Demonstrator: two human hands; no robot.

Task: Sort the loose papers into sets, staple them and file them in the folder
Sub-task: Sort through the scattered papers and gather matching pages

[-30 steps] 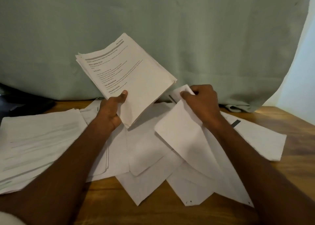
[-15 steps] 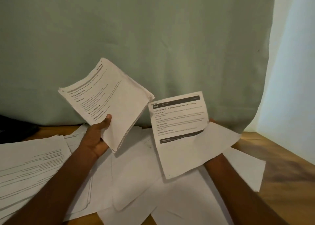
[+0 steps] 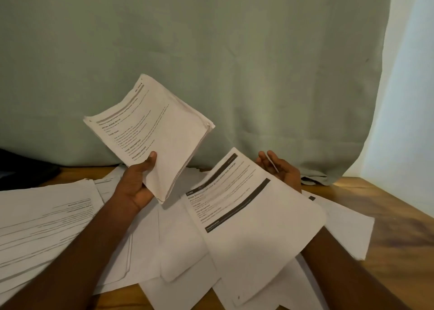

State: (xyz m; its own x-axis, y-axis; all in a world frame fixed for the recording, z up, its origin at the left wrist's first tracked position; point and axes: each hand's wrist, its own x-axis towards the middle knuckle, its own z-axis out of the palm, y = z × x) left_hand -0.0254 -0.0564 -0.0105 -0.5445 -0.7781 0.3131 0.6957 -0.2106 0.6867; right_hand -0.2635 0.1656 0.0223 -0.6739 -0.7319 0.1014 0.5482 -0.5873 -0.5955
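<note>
papers (image 3: 178, 258) lie nearest, loose white sheets spread over the wooden table (image 3: 399, 227), overlapping at many angles, some blank side up. at the left edge a fanned pile (image 3: 42, 225) shows lines of print, its sheets slipping over one another. both forearms reach forward over this spread from the bottom of the view.

above the middle of the spread, the right hand (image 3: 280, 169) is under the far edge of a printed sheet (image 3: 249, 215) with two dark bars across its text. the sheet slopes down toward the viewer and hides most of the hand; its near corner curls. the fingers that show past the far edge are straight and a little apart, palm up, with a thin white edge of paper between two of them. whether the thumb presses the sheet from below cannot be told.

a little farther and to the left, the left hand (image 3: 136, 185) holds a thick stack (image 3: 150, 133) up off the table, tilted, printed side toward the viewer. the thumb is pressed on the top page near its lower corner and the fingers are curled behind, so the stack is clamped between them. headings on the top page are partly legible.

behind the table hangs a pale green curtain (image 3: 211, 51), its hem resting on the tabletop. a pale wall (image 3: 413, 98) shows at the far right, and something dark (image 3: 21, 168) sits at the far left edge.
</note>
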